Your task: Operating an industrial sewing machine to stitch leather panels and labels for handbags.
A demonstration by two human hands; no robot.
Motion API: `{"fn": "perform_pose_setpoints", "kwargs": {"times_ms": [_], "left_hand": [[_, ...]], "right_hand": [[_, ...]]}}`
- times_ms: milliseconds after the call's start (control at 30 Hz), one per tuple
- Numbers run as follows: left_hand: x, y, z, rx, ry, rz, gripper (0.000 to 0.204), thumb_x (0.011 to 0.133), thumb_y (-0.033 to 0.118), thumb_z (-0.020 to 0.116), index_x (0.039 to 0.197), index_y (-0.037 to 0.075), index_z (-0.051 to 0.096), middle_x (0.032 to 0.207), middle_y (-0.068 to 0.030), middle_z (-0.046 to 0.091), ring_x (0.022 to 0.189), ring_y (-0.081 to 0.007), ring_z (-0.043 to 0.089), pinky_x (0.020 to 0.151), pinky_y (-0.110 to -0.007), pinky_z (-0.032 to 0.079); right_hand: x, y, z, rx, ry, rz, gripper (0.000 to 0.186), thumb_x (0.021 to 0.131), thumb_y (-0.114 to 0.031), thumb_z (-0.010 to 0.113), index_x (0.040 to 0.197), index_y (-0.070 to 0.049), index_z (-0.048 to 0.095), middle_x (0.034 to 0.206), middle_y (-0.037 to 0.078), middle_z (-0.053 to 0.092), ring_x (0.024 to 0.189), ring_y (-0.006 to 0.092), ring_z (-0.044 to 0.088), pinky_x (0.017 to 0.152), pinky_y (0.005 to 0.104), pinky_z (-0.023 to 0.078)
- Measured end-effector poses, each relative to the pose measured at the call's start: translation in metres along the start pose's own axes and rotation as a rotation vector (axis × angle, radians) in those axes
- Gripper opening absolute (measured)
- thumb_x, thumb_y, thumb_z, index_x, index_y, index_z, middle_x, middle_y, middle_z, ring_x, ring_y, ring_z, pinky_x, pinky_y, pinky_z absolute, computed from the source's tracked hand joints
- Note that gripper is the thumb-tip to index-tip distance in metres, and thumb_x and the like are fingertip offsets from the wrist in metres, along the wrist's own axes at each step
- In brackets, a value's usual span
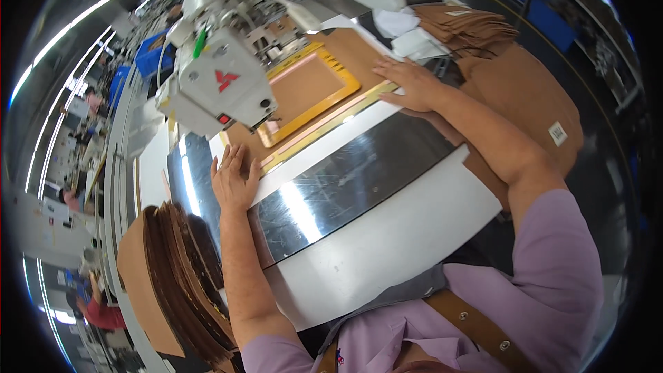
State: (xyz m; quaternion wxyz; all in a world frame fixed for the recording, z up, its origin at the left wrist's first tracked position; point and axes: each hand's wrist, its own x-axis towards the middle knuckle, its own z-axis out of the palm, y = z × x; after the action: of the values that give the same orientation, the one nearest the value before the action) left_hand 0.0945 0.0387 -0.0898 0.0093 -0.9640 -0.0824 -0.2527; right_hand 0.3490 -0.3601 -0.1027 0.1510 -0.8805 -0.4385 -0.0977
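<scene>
a: how many hands do you see?

b: two. the left hand (233, 178) lies flat with its fingers spread wide, holding nothing. it presses on the near end of the yellow frame (314, 107) on the table (387, 235).

a: and the other one?

b: the right hand (409, 83) is flat and open too, fingers a bit apart, holding nothing. it rests on the far end of that frame, and its arm reaches out long and straight.

a: what is in the frame?

b: one brown cloth piece (304, 86), lying flat under the frame, just beside the one white sewing machine (217, 76).

a: any more brown pieces?

b: two piles. one brown stack (179, 276) hangs by the left arm. another brown pile (469, 27) sits past the right hand.
</scene>
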Motion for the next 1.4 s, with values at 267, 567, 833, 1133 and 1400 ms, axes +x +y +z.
{"fn": "perform_pose_setpoints", "kwargs": {"times_ms": [267, 567, 833, 1133, 1400], "left_hand": [[-0.05, 0.007, -0.02, 0.003, -0.238, 0.033, 0.047, 0.105, 0.035, 0.051, 0.145, 0.011, 0.058, 0.149, -0.0118, 0.058, 0.141, -0.0264, 0.05, 0.121, -0.049, 0.031], [-0.113, 0.03, -0.057, -0.076, -0.327, -0.178, 0.062, 0.104, 0.042, 0.047, 0.157, 0.011, 0.041, 0.164, -0.0121, 0.038, 0.154, -0.033, 0.029, 0.124, -0.057, 0.019], [-0.112, 0.029, -0.056, -0.088, -0.152, -0.11, 0.048, 0.097, 0.025, 0.055, 0.139, 0.001, 0.057, 0.148, -0.0233, 0.054, 0.139, -0.0377, 0.048, 0.117, -0.053, 0.032], [-0.106, 0.036, -0.056, -0.103, -0.148, -0.119, 0.046, 0.095, 0.021, 0.058, 0.136, -0.001, 0.059, 0.144, -0.0247, 0.056, 0.136, -0.0397, 0.051, 0.114, -0.05, 0.036], [-0.063, 0.076, -0.065, -0.074, -0.015, 0.066, 0.028, 0.09, 0.014, 0.07, 0.116, 0.005, 0.072, 0.121, -0.0153, 0.072, 0.115, -0.0355, 0.067, 0.102, -0.048, 0.047]], "right_hand": [[-0.008, 0.003, 0.004, -0.108, -0.106, 0.042, 0.07, 0.103, -0.056, 0.041, 0.157, -0.011, 0.041, 0.167, 0.008, 0.032, 0.156, 0.0258, 0.024, 0.127, 0.0518, 0.018], [-0.032, 0.001, -0.013, -0.172, -0.171, 0.081, 0.071, 0.104, -0.057, 0.042, 0.158, -0.011, 0.04, 0.166, 0.012, 0.033, 0.154, 0.028, 0.029, 0.126, 0.0528, 0.02], [0.0, 0.078, -0.102, -0.326, 0.422, 0.156, 0.033, 0.088, -0.039, 0.069, 0.094, -0.008, 0.077, 0.096, 0.011, 0.073, 0.103, 0.0304, 0.069, 0.087, 0.0446, 0.055], [0.02, 0.141, -0.093, -0.585, 0.178, 0.36, 0.02, 0.083, -0.024, 0.066, 0.08, -0.008, 0.079, 0.082, 0.01, 0.076, 0.079, 0.0334, 0.073, 0.073, 0.0446, 0.058], [0.016, 0.074, -0.13, -0.282, 0.835, -0.017, 0.015, 0.086, -0.021, 0.068, 0.078, -0.009, 0.073, 0.079, 0.007, 0.073, 0.075, 0.0279, 0.07, 0.065, 0.043, 0.054]]}}
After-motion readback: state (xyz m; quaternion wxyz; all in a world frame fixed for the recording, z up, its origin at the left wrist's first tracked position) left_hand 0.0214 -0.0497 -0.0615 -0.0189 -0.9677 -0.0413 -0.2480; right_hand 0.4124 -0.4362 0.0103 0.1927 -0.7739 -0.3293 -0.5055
